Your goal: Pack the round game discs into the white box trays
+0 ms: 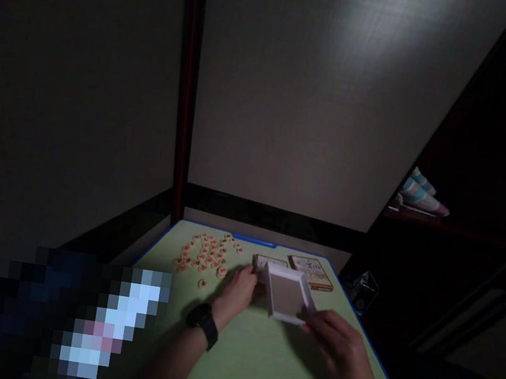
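My right hand is closed on the near right corner of an open, shallow white box, tilted with its bare inside showing. My left hand, wearing a black watch, has its fingers curled at the left edge of a printed box. The white box partly covers that printed box and some of the left fingertips. Several round xiangqi pieces, with red or dark characters, lie scattered to the left of my left hand. One piece lies nearer to me, apart from the others.
Another flat printed box lies at the back right of the green table, which has a blue edge. Grey panels stand behind and to the left. Striped cloth rests on a dark shelf at right. A blurred patch covers the lower left.
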A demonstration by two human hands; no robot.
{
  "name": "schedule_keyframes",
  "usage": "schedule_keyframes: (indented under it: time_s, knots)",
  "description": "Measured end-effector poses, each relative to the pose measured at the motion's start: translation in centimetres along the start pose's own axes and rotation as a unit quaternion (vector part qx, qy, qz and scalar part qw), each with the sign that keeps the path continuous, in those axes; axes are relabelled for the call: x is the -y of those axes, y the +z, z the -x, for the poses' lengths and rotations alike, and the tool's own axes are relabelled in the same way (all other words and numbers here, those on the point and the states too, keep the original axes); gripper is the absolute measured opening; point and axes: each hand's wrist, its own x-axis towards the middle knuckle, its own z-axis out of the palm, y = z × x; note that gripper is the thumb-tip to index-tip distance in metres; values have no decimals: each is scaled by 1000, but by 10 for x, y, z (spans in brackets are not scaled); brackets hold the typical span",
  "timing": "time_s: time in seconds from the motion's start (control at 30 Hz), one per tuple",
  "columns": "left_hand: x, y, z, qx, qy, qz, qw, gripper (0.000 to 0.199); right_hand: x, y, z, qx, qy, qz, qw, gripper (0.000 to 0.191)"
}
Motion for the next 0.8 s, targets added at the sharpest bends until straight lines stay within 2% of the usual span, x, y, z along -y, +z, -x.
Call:
schedule_keyframes:
  time_s: [0.1, 0.17, 0.27, 0.37, 0.47, 0.57, 0.7, 0.8]
  knots:
    - [-3, -2, -17, 17, -11, -10, 1000, 29, 30, 0, 34, 27, -37, 10, 999, 21]
    - [-5, -3, -30, 19, -19, -26, 999, 29, 41, 7, 47, 27, -60, 29, 997, 20]
    - [-9, -6, -46, 20, -29, -36, 999, 29, 47, 20, 53, 33, -67, 53, 996, 22]
    - [-12, -12, -51, 14, -37, -43, 998, 31, 47, 35, 48, 37, -58, 69, 995, 24]
    - [-13, -19, -41, -11, -32, -47, 998, 37, 47, 48, 38, 51, -42, 79, 995, 25]
    - [-12, -23, -17, -45, 2, -58, 997, 30, 51, 53, 28, 81, -36, 82, 993, 23]
    - [-7, -23, 20, -41, 48, -84, 994, 27, 52, 44, 10, 118, -24, 46, 992, 21]
    - [-1, -19, 38, -40, 63, -64, 995, 25, 30, 33, -14, 124, 49, 40, 990, 34]
